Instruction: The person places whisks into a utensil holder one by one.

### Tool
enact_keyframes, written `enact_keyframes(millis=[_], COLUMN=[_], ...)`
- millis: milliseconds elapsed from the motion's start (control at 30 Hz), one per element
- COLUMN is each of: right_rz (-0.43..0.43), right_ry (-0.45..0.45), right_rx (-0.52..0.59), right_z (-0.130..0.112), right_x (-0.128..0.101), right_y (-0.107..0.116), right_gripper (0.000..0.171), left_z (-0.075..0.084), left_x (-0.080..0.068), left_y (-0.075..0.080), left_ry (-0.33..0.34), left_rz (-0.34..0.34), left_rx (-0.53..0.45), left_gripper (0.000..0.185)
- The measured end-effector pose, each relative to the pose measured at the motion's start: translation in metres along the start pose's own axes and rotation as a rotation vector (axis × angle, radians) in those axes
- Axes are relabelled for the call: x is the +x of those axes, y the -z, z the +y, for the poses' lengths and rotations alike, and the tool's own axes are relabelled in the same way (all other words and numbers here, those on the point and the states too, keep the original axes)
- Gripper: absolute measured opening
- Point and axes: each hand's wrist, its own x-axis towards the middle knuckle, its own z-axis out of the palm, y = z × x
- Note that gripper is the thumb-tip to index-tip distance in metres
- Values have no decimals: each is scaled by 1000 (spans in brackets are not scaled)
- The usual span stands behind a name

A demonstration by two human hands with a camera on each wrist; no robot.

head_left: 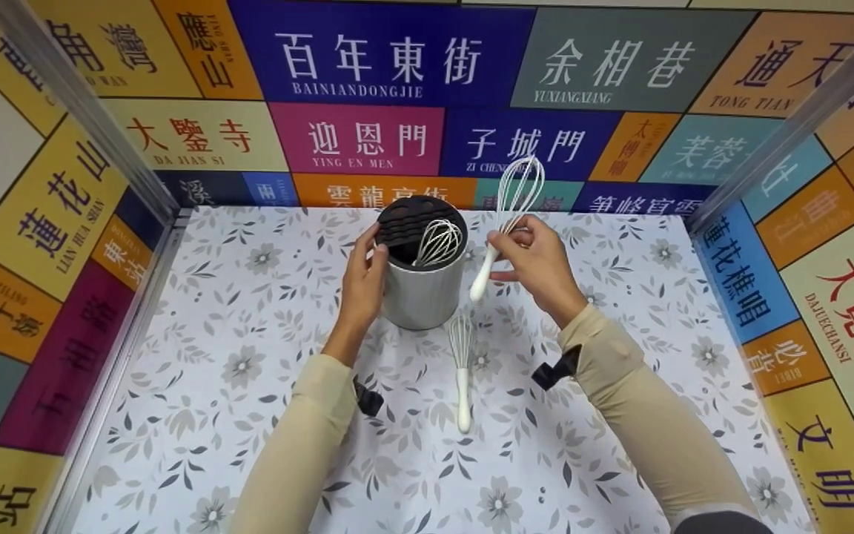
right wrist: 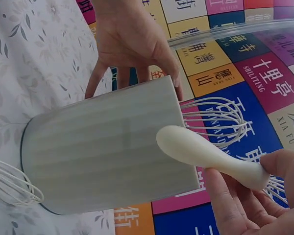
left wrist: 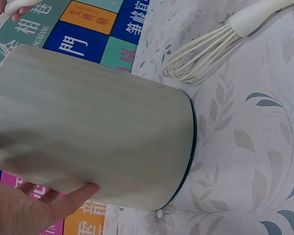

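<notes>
Colours on the floral table

Pale grey ribbed canister (head_left: 421, 297), white-handled wire whisks (head_left: 505, 215), grey-leaf-and-flower-print white tablecloth (head_left: 249, 386), multicoloured sign-panel walls (head_left: 397, 89).

The mouth of the grey cylindrical utensil holder (head_left: 419, 285) is half covered by a black slotted insert (head_left: 406, 219), and the open half is already taken up by a wire whisk head (head_left: 438, 242). In front, floral tabletop (head_left: 249, 415) is left open, broken only by a white-handled whisk (head_left: 462, 367) lying flat.
</notes>
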Motion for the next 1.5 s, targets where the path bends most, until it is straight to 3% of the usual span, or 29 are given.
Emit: enact_keyframes(millis=[400, 700, 1033, 1233, 1500], right_rz=[121, 105, 56, 52, 51], right_ry=[180, 269, 253, 231, 202], right_rx=[49, 5, -56, -128, -136], right_z=[-18, -21, -11, -3, 0], right_x=[14, 26, 35, 35, 32], right_y=[-10, -24, -39, -42, -42], right_gripper=[35, 38, 34, 33, 36], left_z=[0, -1, 1, 1, 1], left_x=[1, 1, 0, 1, 1], left_y=[-2, -1, -1, -1, -1], left_ry=[-14, -31, -29, -24, -30], left_rz=[4, 12, 17, 23, 25], left_rx=[1, 23, 11, 12, 10], left_gripper=[48, 47, 47, 46, 46])
